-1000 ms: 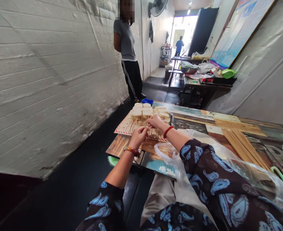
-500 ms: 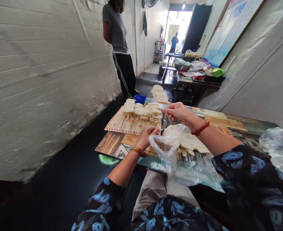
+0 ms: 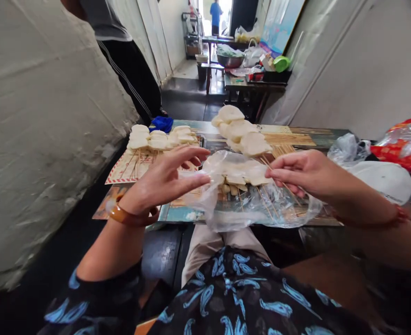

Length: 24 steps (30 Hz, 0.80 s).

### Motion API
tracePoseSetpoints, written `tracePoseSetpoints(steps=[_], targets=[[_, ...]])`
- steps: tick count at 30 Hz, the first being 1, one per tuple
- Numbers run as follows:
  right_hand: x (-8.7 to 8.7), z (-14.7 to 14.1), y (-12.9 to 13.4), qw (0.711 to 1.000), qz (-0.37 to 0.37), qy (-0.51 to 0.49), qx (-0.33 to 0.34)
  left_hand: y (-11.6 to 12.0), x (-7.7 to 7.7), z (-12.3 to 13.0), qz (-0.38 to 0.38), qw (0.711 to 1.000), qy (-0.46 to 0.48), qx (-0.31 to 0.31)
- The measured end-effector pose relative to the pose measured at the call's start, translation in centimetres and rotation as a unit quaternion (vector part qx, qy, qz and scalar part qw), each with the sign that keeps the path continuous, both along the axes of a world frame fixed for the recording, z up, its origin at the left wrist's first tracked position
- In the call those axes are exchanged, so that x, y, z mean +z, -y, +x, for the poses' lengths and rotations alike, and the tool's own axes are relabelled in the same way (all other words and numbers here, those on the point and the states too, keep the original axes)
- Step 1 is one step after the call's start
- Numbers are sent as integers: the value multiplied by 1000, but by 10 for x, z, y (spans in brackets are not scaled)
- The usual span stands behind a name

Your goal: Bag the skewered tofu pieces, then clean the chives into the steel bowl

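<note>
**Transfer Status: One Side Loaded, One Side Free**

Far left: the red-edged paper sheet carries a row of skewered white slices, sticks pointing toward me. Beyond it stands a person in black trousers, upper body cut off by the frame. A blue cloth lies just behind the row.

Left grip: released. Fingers, drawn together half a second ago, are now spread and hold nothing I can see. Contact between thumb and bag film cannot be confirmed.

Centre: a clear plastic bag rests on the tabletop around more skewered slices; crumpled film obscures how many lie inside.

Held skewers: raised behind the bag, slices upward, tilted to the left. They have shifted right, well apart from the sheet — I judge the transfer under way, load not yet set down. Stick count is indistinct.

Right grip: clenched on these sticks; the wrist is blurred.

Far right: loose plastic and a red packet, the latter cut off by the frame.
</note>
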State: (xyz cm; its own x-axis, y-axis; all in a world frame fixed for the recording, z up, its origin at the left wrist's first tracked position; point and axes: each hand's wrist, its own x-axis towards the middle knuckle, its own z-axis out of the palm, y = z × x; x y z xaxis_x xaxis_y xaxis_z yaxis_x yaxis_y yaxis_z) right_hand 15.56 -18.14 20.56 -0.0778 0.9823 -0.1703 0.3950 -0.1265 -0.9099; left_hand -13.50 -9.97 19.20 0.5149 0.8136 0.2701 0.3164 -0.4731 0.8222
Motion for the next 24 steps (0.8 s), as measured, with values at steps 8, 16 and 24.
tracePoseSetpoints(steps=[8,16,24], targets=[[-20,46,85,983,-158,-7,88,-27,-37,27,133,951,-279,-6],[-74,52,90,970,-204,-47,119,-37,-17,32,149,878,-454,16],[-99,27,48,989,-115,-90,3,-17,15,69,-171,984,45,37]])
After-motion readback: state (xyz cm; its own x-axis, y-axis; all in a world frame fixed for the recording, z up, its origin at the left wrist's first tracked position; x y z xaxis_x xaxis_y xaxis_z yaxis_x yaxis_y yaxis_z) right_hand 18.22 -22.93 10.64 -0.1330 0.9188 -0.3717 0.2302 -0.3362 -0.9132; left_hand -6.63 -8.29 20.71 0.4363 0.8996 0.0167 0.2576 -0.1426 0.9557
